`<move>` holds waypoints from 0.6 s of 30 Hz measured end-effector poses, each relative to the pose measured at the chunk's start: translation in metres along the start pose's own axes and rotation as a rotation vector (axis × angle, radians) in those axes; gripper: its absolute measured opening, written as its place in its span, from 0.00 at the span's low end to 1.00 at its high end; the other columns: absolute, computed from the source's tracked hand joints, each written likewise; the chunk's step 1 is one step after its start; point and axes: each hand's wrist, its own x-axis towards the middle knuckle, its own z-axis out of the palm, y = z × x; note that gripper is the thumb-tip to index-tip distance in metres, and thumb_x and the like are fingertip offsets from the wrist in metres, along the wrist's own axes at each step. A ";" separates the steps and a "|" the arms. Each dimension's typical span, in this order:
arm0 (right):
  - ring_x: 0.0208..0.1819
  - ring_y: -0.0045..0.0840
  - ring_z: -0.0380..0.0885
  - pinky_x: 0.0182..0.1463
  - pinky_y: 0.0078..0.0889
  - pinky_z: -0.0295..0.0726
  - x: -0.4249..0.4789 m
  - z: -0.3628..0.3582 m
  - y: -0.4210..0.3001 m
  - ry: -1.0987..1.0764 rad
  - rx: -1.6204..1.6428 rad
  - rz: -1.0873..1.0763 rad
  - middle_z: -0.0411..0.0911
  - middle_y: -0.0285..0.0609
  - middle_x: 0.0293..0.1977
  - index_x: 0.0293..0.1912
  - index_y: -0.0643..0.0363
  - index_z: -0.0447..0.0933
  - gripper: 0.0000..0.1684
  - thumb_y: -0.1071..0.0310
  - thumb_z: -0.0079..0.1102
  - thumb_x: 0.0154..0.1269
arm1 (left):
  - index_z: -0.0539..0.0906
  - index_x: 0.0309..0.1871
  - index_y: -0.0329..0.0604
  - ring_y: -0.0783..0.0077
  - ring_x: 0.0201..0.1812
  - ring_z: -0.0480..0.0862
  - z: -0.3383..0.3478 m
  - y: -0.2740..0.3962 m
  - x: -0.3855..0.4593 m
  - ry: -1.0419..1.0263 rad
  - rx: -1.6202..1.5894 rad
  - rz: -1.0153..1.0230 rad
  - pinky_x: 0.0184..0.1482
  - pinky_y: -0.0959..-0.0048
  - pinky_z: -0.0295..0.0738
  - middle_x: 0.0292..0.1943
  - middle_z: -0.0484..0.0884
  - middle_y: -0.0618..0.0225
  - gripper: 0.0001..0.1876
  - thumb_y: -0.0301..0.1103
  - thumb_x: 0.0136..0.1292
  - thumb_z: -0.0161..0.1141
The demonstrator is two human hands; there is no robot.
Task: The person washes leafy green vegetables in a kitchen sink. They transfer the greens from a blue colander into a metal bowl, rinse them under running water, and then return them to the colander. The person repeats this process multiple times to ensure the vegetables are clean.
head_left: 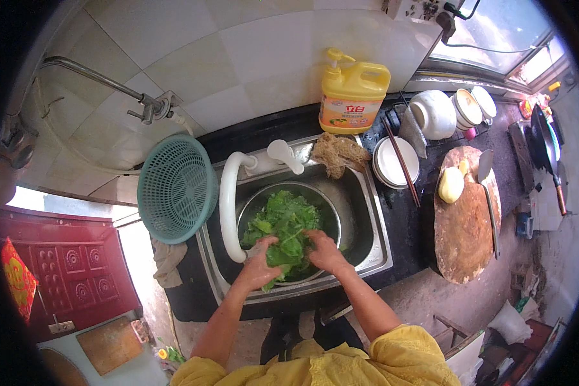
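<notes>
Leafy greens (pixel 289 217) are heaped in a round metal basin (pixel 338 226), which sits inside a stainless-steel sink (pixel 382 258). My left hand (pixel 259 264) grips the near left side of the heap, thumb and fingers around a bunch of leaves. On the opposite side, my right hand (pixel 327 252) holds the same bunch, its fingertips partly hidden among the leaves. A white curved faucet (pixel 227 207) arches down at the basin's left, its end close to my left hand.
A green plastic colander (pixel 176 188) stands left of the sink. Behind are a steel-wool-like brown scrubber (pixel 337 153) and a yellow detergent jug (pixel 354 99). To the right are stacked dishes (pixel 391 164) with chopsticks (pixel 403 166), white bowls (pixel 434 116), and a wooden chopping board (pixel 463 241) bearing a peeled potato (pixel 451 186) and spatula (pixel 489 207).
</notes>
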 end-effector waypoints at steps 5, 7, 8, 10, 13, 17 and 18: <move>0.64 0.52 0.64 0.66 0.40 0.64 0.034 0.008 0.024 0.060 0.129 0.216 0.66 0.61 0.61 0.66 0.59 0.60 0.34 0.66 0.56 0.62 | 0.52 0.74 0.49 0.51 0.72 0.57 -0.003 -0.074 0.050 0.034 -0.245 -0.290 0.69 0.58 0.58 0.72 0.56 0.50 0.48 0.35 0.52 0.69; 0.66 0.49 0.62 0.67 0.39 0.62 0.053 0.020 0.035 0.144 0.167 0.287 0.63 0.59 0.64 0.69 0.57 0.56 0.36 0.63 0.54 0.64 | 0.50 0.74 0.49 0.50 0.72 0.56 -0.008 -0.087 0.080 0.092 -0.375 -0.414 0.69 0.57 0.57 0.72 0.54 0.47 0.49 0.37 0.53 0.70; 0.67 0.48 0.61 0.68 0.39 0.60 0.064 0.027 0.039 0.188 0.188 0.320 0.61 0.58 0.66 0.70 0.55 0.54 0.37 0.61 0.54 0.65 | 0.52 0.74 0.48 0.50 0.72 0.56 -0.004 -0.092 0.090 0.162 -0.441 -0.377 0.68 0.56 0.59 0.71 0.56 0.45 0.50 0.41 0.52 0.71; 0.69 0.45 0.58 0.68 0.38 0.58 0.086 0.047 0.064 0.103 0.426 0.513 0.57 0.56 0.68 0.72 0.54 0.50 0.39 0.59 0.52 0.67 | 0.60 0.70 0.41 0.55 0.65 0.68 0.011 -0.061 0.104 0.170 -0.391 -0.292 0.64 0.62 0.64 0.63 0.68 0.50 0.45 0.41 0.51 0.71; 0.69 0.39 0.57 0.67 0.37 0.58 0.099 0.067 0.068 -0.087 0.579 0.628 0.56 0.52 0.69 0.73 0.52 0.48 0.39 0.58 0.49 0.68 | 0.72 0.62 0.38 0.62 0.54 0.77 0.028 -0.039 0.105 0.106 -0.240 -0.366 0.56 0.67 0.70 0.53 0.79 0.57 0.34 0.37 0.51 0.69; 0.53 0.33 0.73 0.55 0.31 0.70 0.090 0.058 0.057 -0.228 0.679 0.493 0.73 0.46 0.55 0.65 0.55 0.65 0.29 0.67 0.51 0.64 | 0.78 0.51 0.40 0.72 0.37 0.79 0.024 -0.062 0.088 0.032 -0.402 -0.278 0.41 0.71 0.73 0.37 0.82 0.62 0.23 0.35 0.51 0.68; 0.48 0.30 0.76 0.51 0.29 0.73 0.086 0.053 0.053 -0.253 0.698 0.422 0.76 0.44 0.51 0.62 0.56 0.69 0.27 0.69 0.51 0.63 | 0.78 0.50 0.40 0.74 0.36 0.78 0.020 -0.055 0.078 0.078 -0.377 -0.219 0.40 0.71 0.73 0.35 0.81 0.63 0.22 0.36 0.51 0.68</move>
